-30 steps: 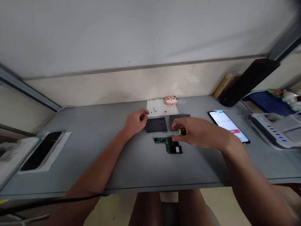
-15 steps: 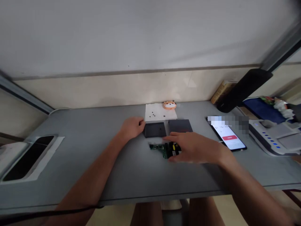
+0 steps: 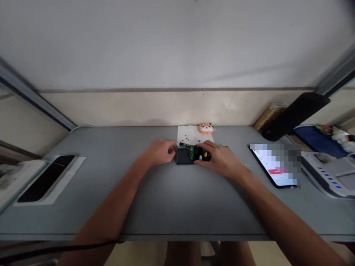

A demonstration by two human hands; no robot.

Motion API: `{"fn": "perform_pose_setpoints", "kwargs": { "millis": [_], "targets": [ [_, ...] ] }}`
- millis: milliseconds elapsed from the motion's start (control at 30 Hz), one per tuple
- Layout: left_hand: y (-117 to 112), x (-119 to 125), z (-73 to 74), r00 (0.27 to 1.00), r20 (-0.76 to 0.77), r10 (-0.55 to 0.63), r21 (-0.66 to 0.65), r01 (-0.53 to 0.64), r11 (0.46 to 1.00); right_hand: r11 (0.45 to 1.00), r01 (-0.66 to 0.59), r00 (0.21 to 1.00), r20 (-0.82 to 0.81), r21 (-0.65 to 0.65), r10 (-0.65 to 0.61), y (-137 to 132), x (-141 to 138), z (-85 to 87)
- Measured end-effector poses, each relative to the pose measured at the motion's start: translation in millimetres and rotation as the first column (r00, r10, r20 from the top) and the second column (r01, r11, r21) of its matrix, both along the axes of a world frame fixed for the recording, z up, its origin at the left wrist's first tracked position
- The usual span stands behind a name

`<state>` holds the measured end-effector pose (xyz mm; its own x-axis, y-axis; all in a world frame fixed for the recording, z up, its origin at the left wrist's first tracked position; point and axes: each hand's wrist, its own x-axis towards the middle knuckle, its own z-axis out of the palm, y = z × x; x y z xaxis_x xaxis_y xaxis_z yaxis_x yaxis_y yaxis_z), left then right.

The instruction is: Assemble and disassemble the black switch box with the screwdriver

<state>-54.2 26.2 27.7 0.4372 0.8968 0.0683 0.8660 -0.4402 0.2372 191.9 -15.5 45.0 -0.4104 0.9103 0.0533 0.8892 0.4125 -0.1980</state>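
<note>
My right hand grips a green circuit board by the black block with a yellow spot mounted on it, thumb in front and fingers behind. The board is over a shallow dark casing half, its narrow end toward the casing's far left corner; whether it touches the casing cannot be told. My left hand has its fingers curled and pinched on the casing's left edge. Behind the casing lies a white paper sheet with several tiny dark screws on it. A second dark casing piece is almost hidden behind my right hand.
An orange animal-face case sits on the paper's far right corner. To the right are a lit phone, a white power strip, a black cylinder and a book. At left lies a dark-screened phone.
My right hand has lifted the circuit board from the tabletop and carried it away from me, over the casing half. My left hand stays at the casing's left edge. The view has shifted slightly.
</note>
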Motion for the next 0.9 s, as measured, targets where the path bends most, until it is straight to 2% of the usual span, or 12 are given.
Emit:
{"fn": "perform_pose_setpoints", "kwargs": {
  "millis": [233, 467, 667, 900],
  "targets": [
    [-3.4, 3.1, 3.5, 0.999, -0.043, 0.016, 0.01, -0.016, 1.0, 0.997, -0.074, 0.996, 0.056, -0.002, 0.074, -0.6, 1.9, 0.6],
    [-7.3, 6.3, 6.4, 0.996, -0.088, 0.017, -0.032, -0.02, 0.999, 0.993, -0.082, 0.996, 0.046, 0.084, 0.079, 0.1, -1.2, -5.7],
    [-6.8, 6.0, 6.3, 0.997, -0.074, 0.009, -0.024, -0.011, 1.0, 0.995, -0.086, 0.996, -0.027, 0.046, 0.088, 1.4, 1.6, -1.7],
    [-5.9, 5.8, 3.3, 0.996, -0.084, -0.017, 0.001, 0.017, 1.0, 0.993, -0.112, 0.993, -0.021, 0.047, 0.113, 4.3, 5.7, -4.1]
  ]
}}
